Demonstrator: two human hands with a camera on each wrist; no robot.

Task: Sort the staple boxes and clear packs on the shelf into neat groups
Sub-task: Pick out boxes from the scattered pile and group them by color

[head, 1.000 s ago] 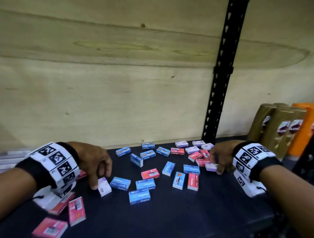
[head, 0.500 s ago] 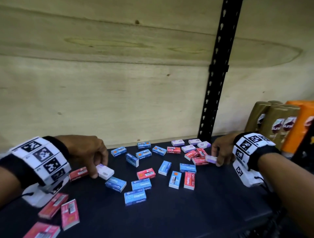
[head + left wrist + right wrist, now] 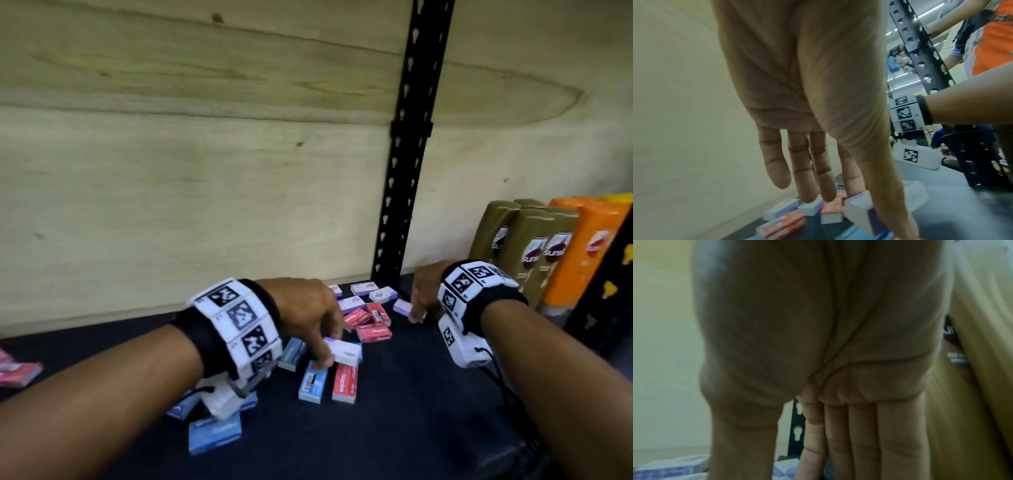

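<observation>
Small staple boxes lie scattered on the dark shelf [image 3: 394, 428]. My left hand [image 3: 327, 356] pinches a white-and-lilac box [image 3: 344, 351] between thumb and index finger, just above a blue box [image 3: 311, 380] and a red box [image 3: 344, 380]. The left wrist view shows that same box [image 3: 857, 212] held by the left hand [image 3: 877, 216], other fingers straight. My right hand [image 3: 416, 313] holds the end of a lilac box [image 3: 402, 306] beside the lilac group [image 3: 364, 289] at the back. Red boxes [image 3: 368, 320] cluster in front of that group. In the right wrist view a pale box [image 3: 786, 466] sits between thumb and fingers.
Gold shampoo bottles [image 3: 527, 246] and orange bottles [image 3: 589, 246] stand at the right, close to my right wrist. A black slotted upright [image 3: 407, 171] rises behind the boxes against the plywood back [image 3: 171, 171]. More blue boxes [image 3: 214, 431] lie under my left forearm; red ones [image 3: 17, 371] at far left.
My left hand has carried the white-and-lilac box from the left side rightward to the middle of the scatter. My right hand has brought its lilac box back toward the lilac group.
</observation>
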